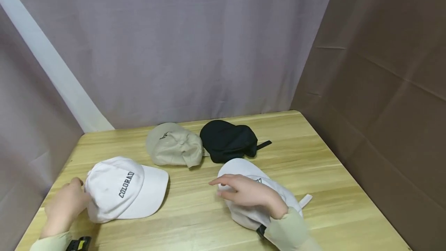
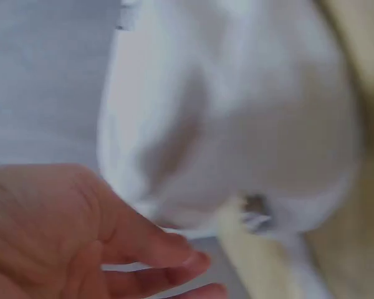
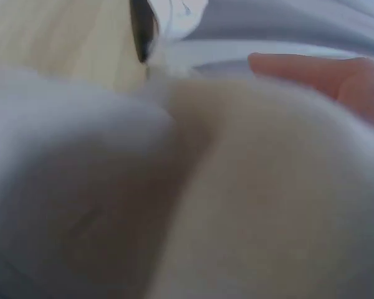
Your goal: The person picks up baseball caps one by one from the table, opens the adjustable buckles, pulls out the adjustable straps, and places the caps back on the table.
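A white baseball cap with dark "COLORAD" lettering lies at the left of the table, brim to the right. My left hand is at its back edge. In the left wrist view, the loosely bent fingers of that hand are beside the cap's back opening; contact is unclear. Over a second white cap, at front right, my right hand is stretched with its fingers pointing left, covering part of the crown. A blurred sleeve fills most of the right wrist view.
Behind, a beige cap and a black cap lie side by side near the far edge of the wooden table. Grey curtain stands behind the table, and a brown cloth wall at the right.
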A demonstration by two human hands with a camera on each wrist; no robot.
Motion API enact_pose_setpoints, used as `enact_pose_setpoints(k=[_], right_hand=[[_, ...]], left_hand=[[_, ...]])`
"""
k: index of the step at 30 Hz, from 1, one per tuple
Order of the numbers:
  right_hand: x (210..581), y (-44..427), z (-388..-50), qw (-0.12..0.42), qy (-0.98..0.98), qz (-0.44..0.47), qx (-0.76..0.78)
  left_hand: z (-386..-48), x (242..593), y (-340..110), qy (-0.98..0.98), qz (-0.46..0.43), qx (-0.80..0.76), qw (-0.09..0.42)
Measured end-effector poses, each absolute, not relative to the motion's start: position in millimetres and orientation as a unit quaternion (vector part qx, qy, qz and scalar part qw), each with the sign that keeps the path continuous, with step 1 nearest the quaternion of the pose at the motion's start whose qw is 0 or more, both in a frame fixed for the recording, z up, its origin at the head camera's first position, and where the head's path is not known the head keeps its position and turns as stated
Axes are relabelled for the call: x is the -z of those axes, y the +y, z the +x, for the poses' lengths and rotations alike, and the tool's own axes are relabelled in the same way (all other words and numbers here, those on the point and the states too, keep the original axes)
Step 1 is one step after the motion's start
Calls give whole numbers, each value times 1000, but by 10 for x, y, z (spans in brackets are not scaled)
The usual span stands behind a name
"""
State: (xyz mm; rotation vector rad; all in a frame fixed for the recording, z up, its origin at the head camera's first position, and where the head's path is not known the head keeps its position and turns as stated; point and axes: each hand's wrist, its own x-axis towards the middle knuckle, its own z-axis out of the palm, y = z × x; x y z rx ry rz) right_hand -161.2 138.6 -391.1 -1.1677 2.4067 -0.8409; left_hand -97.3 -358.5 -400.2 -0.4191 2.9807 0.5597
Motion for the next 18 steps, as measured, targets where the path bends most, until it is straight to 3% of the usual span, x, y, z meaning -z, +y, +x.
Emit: enact_pose_setpoints(k=[4,8,11,18], right_hand=[[3829,1673,-1638,134,863,-372,315],[3782,1995,-1621,100,874,-332,339],[3755,2212,-1588,73,881,-308,352],[3717,2582,-1478,7,895,-267,358]], left_hand=[[-1009,3836,-3304,973,-145,-164,-70],[-1086,3789,-2917,970,-90,-141,-174],[-1156,3758,-2613,971,-32,-133,-199],[-1284,3708,-1834,963,102,-155,-194]])
